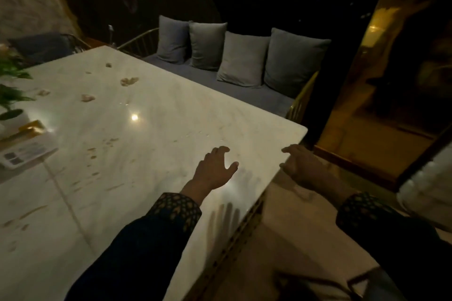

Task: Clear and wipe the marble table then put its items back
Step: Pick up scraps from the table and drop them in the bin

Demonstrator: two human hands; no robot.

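The white marble table (151, 110) fills the left and middle of the view, with brownish smears and a few crumpled scraps (128, 81) on its far part. My left hand (215, 168) hovers over the table's near right corner, fingers spread and relaxed, holding nothing. My right hand (300, 164) is just off the table's right edge, fingers loosely curled, and holds nothing I can see. At the left edge stand a green plant (11, 85), a gold-coloured box (29, 128) and a white flat item (24, 154).
A grey bench sofa (220, 83) with several grey cushions (242, 58) runs behind the table's far side. A dark chair (44, 46) stands at the far left. To the right is a dim amber-lit doorway (381, 95). Something white (430, 188) shows at the right edge.
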